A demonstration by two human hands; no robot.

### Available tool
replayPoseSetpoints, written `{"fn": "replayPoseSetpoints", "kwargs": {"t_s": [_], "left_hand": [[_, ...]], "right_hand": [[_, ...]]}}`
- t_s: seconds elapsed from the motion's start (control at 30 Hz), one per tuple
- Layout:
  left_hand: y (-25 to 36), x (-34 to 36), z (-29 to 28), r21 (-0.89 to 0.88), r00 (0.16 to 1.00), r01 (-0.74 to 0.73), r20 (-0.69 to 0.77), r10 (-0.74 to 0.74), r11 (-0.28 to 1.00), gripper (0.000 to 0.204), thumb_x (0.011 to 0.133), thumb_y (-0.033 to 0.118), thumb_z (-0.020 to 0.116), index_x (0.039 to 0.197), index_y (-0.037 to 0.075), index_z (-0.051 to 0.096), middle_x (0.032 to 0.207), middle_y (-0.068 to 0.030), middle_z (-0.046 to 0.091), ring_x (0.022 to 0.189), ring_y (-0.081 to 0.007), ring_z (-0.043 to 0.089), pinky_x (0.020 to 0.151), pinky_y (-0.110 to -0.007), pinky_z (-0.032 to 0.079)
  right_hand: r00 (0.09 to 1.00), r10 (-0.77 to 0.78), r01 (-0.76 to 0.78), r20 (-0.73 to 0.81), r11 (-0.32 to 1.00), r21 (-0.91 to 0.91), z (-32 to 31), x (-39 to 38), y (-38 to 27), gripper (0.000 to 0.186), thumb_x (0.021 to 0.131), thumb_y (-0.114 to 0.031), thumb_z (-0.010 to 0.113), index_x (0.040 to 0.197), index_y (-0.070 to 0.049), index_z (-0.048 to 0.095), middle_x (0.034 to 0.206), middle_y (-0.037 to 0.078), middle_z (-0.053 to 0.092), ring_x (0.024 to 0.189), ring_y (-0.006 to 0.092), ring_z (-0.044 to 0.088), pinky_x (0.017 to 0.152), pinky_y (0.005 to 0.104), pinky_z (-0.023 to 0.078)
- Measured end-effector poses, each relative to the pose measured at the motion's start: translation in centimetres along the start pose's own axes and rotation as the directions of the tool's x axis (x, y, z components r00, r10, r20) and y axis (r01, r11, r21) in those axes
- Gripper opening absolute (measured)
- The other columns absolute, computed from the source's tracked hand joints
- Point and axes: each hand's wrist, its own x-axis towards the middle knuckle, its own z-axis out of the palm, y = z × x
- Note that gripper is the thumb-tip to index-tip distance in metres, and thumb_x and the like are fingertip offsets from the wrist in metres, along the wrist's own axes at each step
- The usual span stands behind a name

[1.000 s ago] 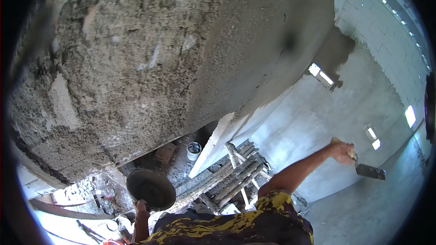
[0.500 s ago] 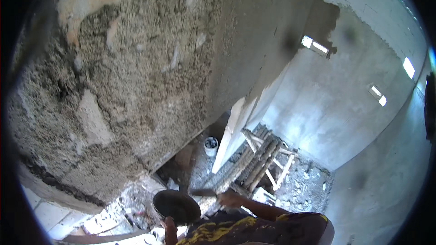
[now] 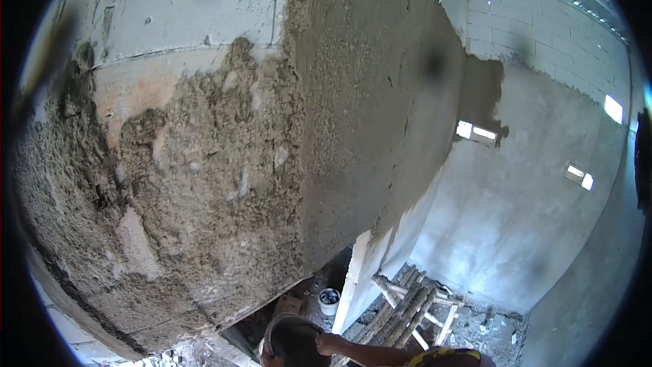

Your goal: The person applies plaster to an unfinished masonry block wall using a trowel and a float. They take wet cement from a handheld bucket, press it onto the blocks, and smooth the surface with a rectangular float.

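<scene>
A round, dark mortar pan is at the lower edge, tilted, with its inside in shadow. My left hand, mostly cut off by the picture's edge, grips the pan's near-left rim. At the pan's right side my right hand is closed round the trowel's handle; the blade cannot be made out against the dark pan. Above both hands rises a wall with rough, wet mortar on its left part and a smoother grey coat on its right.
A white bucket stands on the floor below, beside a pale wall end. Right of it is a scaffold of wooden poles. Small bright openings pierce the far wall. Bare blocks show above the mortar.
The view has tilted up, so more upper wall shows and the hands sit lower. My right hand has come left to the pan; the trowel blade, plain before, is lost from sight.
</scene>
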Motion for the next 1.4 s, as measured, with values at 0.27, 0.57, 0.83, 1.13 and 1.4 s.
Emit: {"fn": "replayPoseSetpoints", "kwargs": {"t_s": [0.27,0.57,0.83,1.13,1.4], "left_hand": [[3.1,2.2,10.1,0.137,0.993,-0.096,0.088,0.084,0.986,0.053,0.065,0.01,0.056,0.117,0.002,0.051,0.095,-0.0163,0.063,0.087,-0.0273,0.06,0.073,-0.038,0.047],[-2.1,4.6,16.1,0.349,0.962,-0.267,0.046,0.268,0.898,0.031,0.072,0.017,0.061,0.097,-0.001,0.061,0.082,-0.0175,0.066,0.077,-0.0285,0.065,0.064,-0.042,0.049],[2.3,0.9,13.6,-0.057,0.953,0.281,0.135,-0.272,0.958,0.035,0.066,0.007,0.058,0.1,0.001,0.054,0.073,-0.0099,0.059,0.055,-0.0185,0.054,0.044,-0.032,0.042],[2.5,-3.0,7.8,-0.209,0.967,0.24,0.138,-0.214,0.948,0.054,0.065,0.003,0.052,0.119,0.003,0.049,0.102,-0.007,0.06,0.088,-0.0181,0.059,0.072,-0.029,0.048],[4.8,-4.3,5.3,0.16,0.994,0.061,0.078,-0.074,0.985,0.063,0.063,0.008,0.053,0.124,-0.002,0.044,0.106,-0.014,0.06,0.095,-0.0224,0.058,0.081,-0.032,0.046]], "right_hand": [[0.835,0.356,-0.528,0.42,0.302,0.794,3.4,-7.5,3.9,0.016,0.077,-0.019,0.052,0.072,-0.005,0.059,0.062,0.013,0.056,0.058,0.0281,0.057,0.055,0.0395,0.047],[0.781,-0.08,-0.583,0.62,-0.451,0.676,1.3,-18.2,6.3,0.029,0.082,-0.032,0.055,0.076,-0.003,0.058,0.059,0.008,0.053,0.052,0.0193,0.053,0.051,0.0354,0.044],[0.473,0.234,-0.704,0.85,-0.479,0.524,-7.9,-14.9,6.7,0.03,0.082,-0.034,0.055,0.092,-0.006,0.056,0.08,0.014,0.059,0.071,0.03,0.058,0.065,0.0423,0.048],[0.887,0.245,-0.448,0.392,0.663,0.599,-7.3,-10.3,0.7,0.022,0.07,-0.027,0.062,0.065,-0.007,0.056,0.076,0.009,0.059,0.085,0.0258,0.059,0.068,0.0388,0.05],[0.953,0.303,-0.188,0.028,0.512,0.838,-5.4,-7.6,-5.1,0.034,0.068,-0.023,0.065,0.096,-0.006,0.057,0.082,0.009,0.058,0.082,0.0287,0.059,0.073,0.0385,0.049]]}}
